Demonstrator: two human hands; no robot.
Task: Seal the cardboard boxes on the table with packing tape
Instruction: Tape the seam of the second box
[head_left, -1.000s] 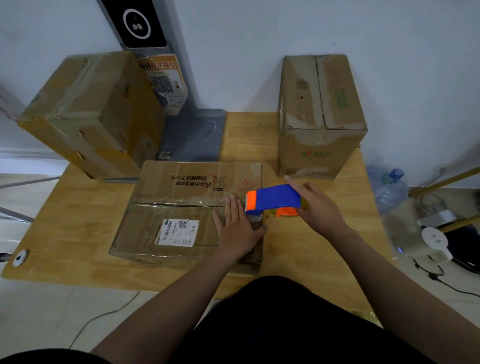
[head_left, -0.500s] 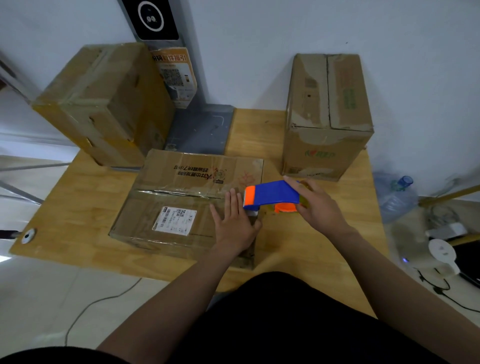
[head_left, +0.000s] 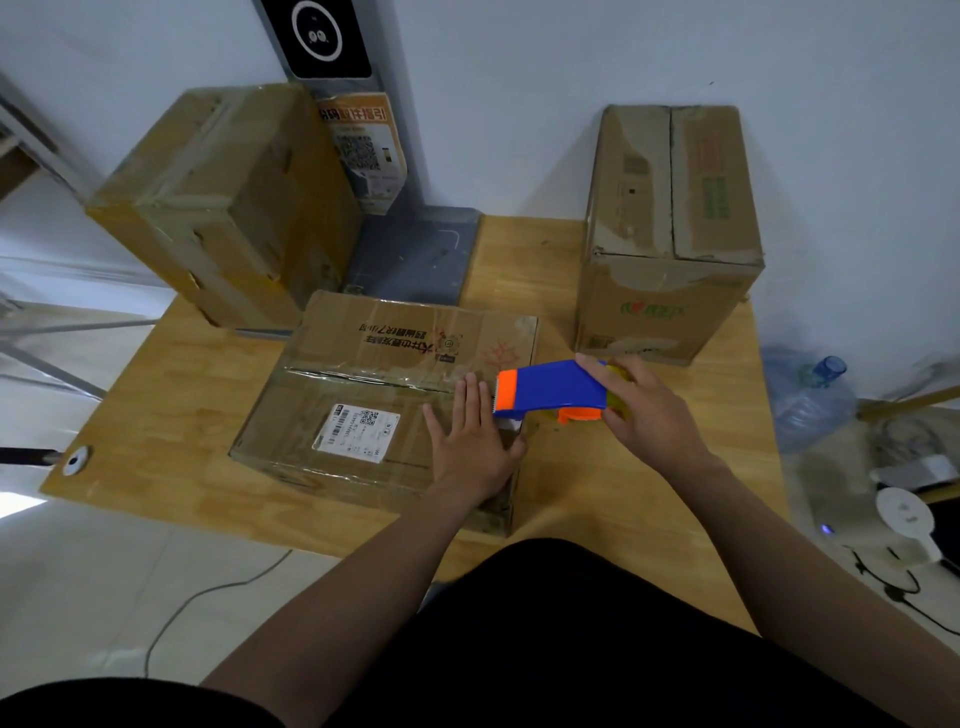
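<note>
Cardboard box (head_left: 363, 358) lies under the flat-fingered left grip (head_left: 475, 449); right grip (head_left: 649, 415) curls round the tape dispenser (head_left: 550, 389).

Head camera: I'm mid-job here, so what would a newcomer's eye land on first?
The blue and orange tape dispenser stands out most, gripped by the right hand at the right edge of the flat cardboard box in the middle of the table. The left hand presses flat on that box's top, next to the dispenser. Behind stand two taller ones, the left rear box and the right rear box.
</note>
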